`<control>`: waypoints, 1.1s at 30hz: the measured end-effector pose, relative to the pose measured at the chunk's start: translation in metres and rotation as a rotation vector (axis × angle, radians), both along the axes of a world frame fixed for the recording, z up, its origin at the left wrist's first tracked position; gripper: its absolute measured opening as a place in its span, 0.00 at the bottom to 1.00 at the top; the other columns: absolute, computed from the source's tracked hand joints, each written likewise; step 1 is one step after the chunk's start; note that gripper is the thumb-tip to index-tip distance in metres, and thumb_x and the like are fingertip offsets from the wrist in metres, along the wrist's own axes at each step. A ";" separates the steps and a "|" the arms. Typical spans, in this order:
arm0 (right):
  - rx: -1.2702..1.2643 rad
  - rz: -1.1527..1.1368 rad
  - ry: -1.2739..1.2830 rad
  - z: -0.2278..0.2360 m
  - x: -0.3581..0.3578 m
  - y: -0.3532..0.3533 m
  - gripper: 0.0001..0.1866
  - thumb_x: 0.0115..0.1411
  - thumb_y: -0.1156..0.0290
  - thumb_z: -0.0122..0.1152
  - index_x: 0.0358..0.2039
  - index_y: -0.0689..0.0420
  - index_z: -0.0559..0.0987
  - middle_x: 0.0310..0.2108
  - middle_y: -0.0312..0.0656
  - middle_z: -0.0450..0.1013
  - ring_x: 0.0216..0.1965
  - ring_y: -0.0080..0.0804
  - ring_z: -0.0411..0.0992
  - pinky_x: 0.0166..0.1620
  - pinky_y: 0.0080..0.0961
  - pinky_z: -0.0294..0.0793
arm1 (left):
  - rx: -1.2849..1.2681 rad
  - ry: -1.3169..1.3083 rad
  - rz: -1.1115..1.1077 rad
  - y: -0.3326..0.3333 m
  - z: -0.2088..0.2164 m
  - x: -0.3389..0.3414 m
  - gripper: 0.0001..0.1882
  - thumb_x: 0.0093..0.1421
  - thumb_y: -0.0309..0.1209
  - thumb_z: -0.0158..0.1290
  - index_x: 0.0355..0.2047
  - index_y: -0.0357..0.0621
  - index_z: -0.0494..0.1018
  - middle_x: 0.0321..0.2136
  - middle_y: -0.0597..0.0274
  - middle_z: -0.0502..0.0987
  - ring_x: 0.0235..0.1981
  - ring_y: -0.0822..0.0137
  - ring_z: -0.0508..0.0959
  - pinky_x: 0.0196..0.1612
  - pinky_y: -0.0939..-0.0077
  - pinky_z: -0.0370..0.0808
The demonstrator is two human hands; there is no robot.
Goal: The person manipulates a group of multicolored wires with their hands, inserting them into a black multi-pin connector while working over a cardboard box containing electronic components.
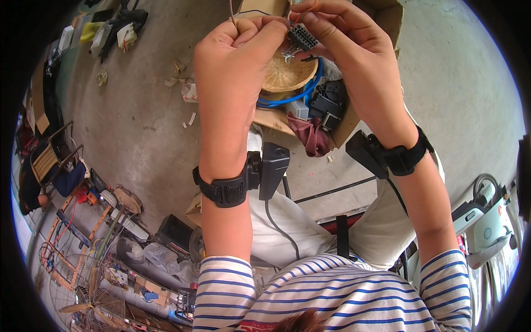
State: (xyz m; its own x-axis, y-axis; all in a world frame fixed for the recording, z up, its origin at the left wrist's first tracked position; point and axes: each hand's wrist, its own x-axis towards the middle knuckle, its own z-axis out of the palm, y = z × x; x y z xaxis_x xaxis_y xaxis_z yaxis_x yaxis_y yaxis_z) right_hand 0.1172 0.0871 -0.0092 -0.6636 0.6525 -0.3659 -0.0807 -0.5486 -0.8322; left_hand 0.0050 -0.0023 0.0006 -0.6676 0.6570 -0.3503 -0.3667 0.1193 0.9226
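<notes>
Close together at the top of the head view, both my hands are closed around a small black multi-pin connector (302, 37) and its thin wires. My left hand (235, 63) pinches at the connector's left side, and a brown wire (232, 12) runs up out of its fingers. With thumb and fingers, my right hand (359, 52) grips the connector's right side. An orange wire (311, 6) shows at that hand's fingertips. Small silvery bits (290, 53) hang just under the connector. The exact hold of the fingertips is partly hidden.
Below my hands, a cardboard box (349, 123) holds a woven basket (287, 74), a blue hose (287, 101), black plastic parts (329, 98) and a maroon cloth (310, 134). At lower left are a wire-cage fan (91, 304) and clutter. A white-grey machine (487, 218) stands right.
</notes>
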 end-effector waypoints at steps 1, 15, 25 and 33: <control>0.048 0.038 0.014 0.005 0.001 0.000 0.09 0.65 0.78 0.52 0.45 0.65 0.75 0.39 0.38 0.75 0.38 0.19 0.72 0.43 0.14 0.73 | -0.001 0.005 -0.002 0.000 -0.001 -0.001 0.12 0.53 0.21 0.59 0.18 0.40 0.67 0.26 0.72 0.73 0.24 0.86 0.64 0.26 0.91 0.60; 0.032 0.130 -0.088 0.001 0.004 0.005 0.15 0.63 0.77 0.51 0.48 0.62 0.79 0.47 0.35 0.77 0.33 0.08 0.69 0.33 0.06 0.63 | 0.023 0.011 -0.086 -0.005 0.001 -0.001 0.19 0.53 0.20 0.61 0.16 0.42 0.61 0.29 0.64 0.77 0.29 0.84 0.69 0.32 0.91 0.68; -0.080 0.089 0.149 -0.008 0.004 0.008 0.14 0.64 0.81 0.50 0.50 0.68 0.74 0.47 0.44 0.75 0.46 0.26 0.73 0.50 0.18 0.72 | 0.053 -0.091 -0.085 -0.004 0.003 0.000 0.12 0.56 0.25 0.59 0.19 0.41 0.67 0.26 0.67 0.76 0.28 0.82 0.73 0.32 0.90 0.68; -0.053 0.121 0.105 0.017 0.001 0.007 0.20 0.64 0.82 0.48 0.57 0.64 0.71 0.41 0.37 0.74 0.40 0.19 0.72 0.47 0.14 0.72 | 0.074 -0.110 -0.140 -0.001 0.007 0.002 0.15 0.56 0.25 0.59 0.19 0.43 0.65 0.26 0.67 0.75 0.30 0.81 0.73 0.37 0.88 0.70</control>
